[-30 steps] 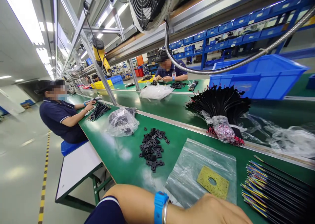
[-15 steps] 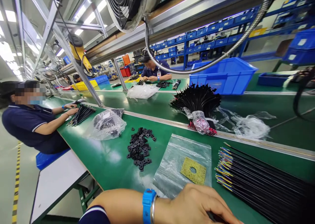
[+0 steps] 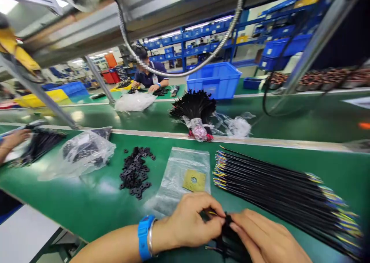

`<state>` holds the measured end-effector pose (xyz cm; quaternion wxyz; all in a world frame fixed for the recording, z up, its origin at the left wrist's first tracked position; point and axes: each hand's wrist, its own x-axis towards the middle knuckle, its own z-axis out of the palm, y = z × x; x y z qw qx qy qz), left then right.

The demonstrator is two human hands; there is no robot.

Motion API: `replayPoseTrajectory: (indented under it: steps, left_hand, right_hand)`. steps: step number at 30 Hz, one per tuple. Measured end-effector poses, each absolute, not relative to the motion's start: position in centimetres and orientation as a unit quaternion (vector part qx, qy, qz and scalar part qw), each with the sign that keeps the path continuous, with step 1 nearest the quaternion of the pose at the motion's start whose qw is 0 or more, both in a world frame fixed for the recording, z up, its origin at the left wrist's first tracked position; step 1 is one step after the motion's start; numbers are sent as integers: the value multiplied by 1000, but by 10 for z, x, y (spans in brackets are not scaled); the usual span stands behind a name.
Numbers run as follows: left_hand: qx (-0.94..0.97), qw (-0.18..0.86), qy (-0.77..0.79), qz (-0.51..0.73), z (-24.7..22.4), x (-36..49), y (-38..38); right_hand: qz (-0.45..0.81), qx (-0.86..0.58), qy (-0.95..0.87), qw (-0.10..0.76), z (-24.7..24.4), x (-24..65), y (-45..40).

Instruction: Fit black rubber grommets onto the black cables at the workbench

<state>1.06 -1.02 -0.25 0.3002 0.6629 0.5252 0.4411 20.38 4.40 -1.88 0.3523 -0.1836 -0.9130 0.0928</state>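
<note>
My left hand (image 3: 193, 222), with a blue wristband and a silver bangle, is closed, thumb and forefinger pinching a cable end whose yellow wire (image 3: 212, 213) shows between them. Opposite it, my right hand (image 3: 266, 234) has its fingertips pressed on a small black part (image 3: 228, 219) at the meeting point of both hands. The part's exact shape is hidden by fingers. Black cables (image 3: 231, 245) lie beneath the hands. Just beyond my left hand is a clear zip bag (image 3: 185, 161) with a yellow square pad (image 3: 194, 180) with a hole on it.
Small black flat pieces with holes (image 3: 135, 172) are heaped on the green bench (image 3: 101, 201). Rows of black cables with coloured wire ends (image 3: 268, 182) lie right. Behind stand a tied cable bundle (image 3: 194, 110) and a blue bin (image 3: 214, 80). A co-worker's hand (image 3: 14, 139) is at far left.
The view has swung to the right. My right hand has come into the picture, and both hands now meet at the small black part above the bench.
</note>
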Motion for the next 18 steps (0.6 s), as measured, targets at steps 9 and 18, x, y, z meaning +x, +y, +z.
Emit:
replayPoseTrajectory:
  steps: [9,18]
  left_hand:
    - [703,285,600,255,19,-56,16]
    - [671,42,740,34,5,-139,35]
  right_hand:
    - [126,-274,-932,202,-19,209,47]
    - [149,-283,-931,177,-24,204,48]
